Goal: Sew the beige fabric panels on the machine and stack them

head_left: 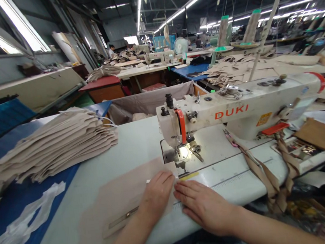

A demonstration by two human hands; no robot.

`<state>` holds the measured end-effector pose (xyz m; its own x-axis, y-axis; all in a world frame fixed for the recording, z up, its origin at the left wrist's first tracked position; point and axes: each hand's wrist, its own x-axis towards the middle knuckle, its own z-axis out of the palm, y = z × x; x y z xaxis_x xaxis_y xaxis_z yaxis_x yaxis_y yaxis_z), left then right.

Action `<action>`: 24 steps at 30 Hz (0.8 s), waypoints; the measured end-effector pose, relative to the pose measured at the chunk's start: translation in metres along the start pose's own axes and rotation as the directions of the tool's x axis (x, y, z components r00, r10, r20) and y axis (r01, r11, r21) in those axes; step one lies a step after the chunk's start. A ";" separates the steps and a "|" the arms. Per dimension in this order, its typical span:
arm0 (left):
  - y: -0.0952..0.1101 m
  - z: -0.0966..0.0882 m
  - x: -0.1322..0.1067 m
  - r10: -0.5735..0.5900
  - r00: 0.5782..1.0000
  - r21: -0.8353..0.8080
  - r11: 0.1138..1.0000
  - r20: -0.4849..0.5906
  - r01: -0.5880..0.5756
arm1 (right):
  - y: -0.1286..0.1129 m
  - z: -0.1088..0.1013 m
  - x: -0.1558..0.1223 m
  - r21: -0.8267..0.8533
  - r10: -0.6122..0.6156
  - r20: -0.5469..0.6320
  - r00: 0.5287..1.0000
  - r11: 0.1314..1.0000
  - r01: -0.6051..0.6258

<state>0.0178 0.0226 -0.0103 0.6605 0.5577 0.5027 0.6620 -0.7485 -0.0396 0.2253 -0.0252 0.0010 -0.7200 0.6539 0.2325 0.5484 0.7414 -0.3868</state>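
Observation:
A beige fabric piece (112, 194) lies on the pale sewing table, with a zipper (123, 217) set in a slot near its lower part. My left hand (158, 195) is closed at the fabric's right edge, its fingers bent and pressed together on the cloth. Beside it, my right hand (204, 205) lies with straight fingers at the same edge, the fingertips almost meeting the left hand's. Just beyond both hands stands the sewing machine (202, 113), its lamp lighting the needle area (183, 153). The fabric's corner reaches close to the needle plate.
Stacked beige fabric pieces (65, 143) sit at the left, near white strips (29, 219) on a blue surface. Small scissors (230, 137) and brown strips (258, 169) lie right of the needle. A parts tray (300, 149) is farther right. Behind the table is a cloth-lined bin (151, 101).

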 end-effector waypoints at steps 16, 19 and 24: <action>0.002 -0.003 0.003 0.017 1.000 0.022 1.000 0.008 -0.018 | -0.001 -0.003 0.001 0.005 -0.003 0.000 1.000 1.000 0.003; 0.002 -0.004 0.003 0.018 0.999 0.040 0.999 0.028 -0.020 | -0.001 -0.003 0.000 0.013 -0.005 -0.003 1.000 1.000 0.005; 0.001 -0.002 0.001 0.020 0.999 0.048 0.999 0.046 -0.022 | 0.009 -0.012 0.010 0.025 -0.036 -0.054 0.998 0.999 0.037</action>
<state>0.0183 0.0218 -0.0086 0.6894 0.5587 0.4611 0.6635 -0.7425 -0.0921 0.2279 -0.0099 0.0105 -0.7153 0.6340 0.2939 0.5106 0.7613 -0.3997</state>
